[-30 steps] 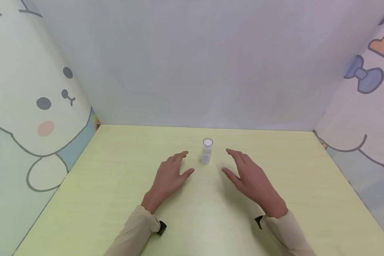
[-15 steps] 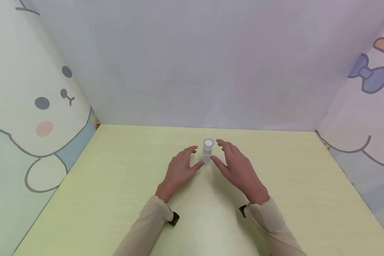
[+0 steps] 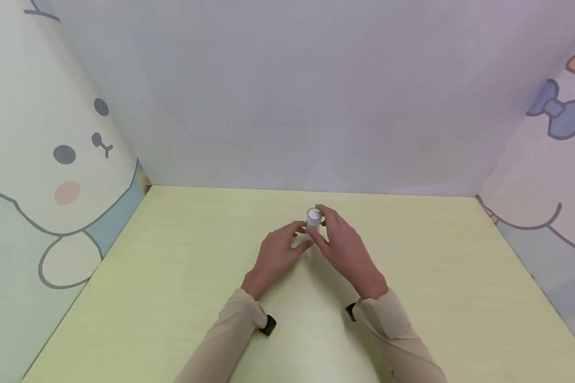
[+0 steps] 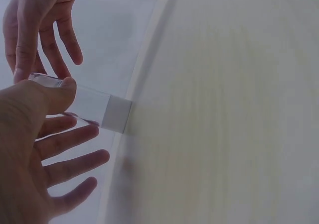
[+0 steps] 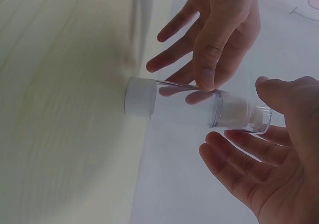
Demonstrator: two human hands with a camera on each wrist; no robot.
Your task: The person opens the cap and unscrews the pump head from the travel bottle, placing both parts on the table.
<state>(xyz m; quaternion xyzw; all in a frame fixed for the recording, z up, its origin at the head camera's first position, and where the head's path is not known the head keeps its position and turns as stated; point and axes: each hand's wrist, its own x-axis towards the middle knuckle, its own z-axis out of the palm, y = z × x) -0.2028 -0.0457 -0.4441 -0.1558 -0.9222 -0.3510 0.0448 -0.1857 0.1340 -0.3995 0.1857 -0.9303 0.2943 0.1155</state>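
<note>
A slim clear pump bottle point(image 3: 313, 225) with a white base point(image 5: 140, 97) and a clear cap point(image 5: 259, 116) stands upright on the table. My left hand point(image 3: 278, 254) holds its body, thumb on the near side and forefinger behind; the other fingers spread in the left wrist view. Around the cap end is my right hand point(image 3: 347, 247), fingers slightly bent beside it. In the right wrist view its thumb point(image 5: 274, 93) sits close to the cap, without a plain grip. The left hand partly hides the lower bottle in the head view.
The pale yellow table point(image 3: 182, 276) runs back to a plain grey-white wall point(image 3: 287, 106). Side panels with cartoon animals flank it, one on the left point(image 3: 38, 133) and one on the right point(image 3: 546, 175). Dark straps point(image 3: 268, 325) show at both cuffs.
Both hands have moved inward from either side to the bottle. The left thumb and fingers now meet its body, and the right hand has come around the cap. The bottle stays in place.
</note>
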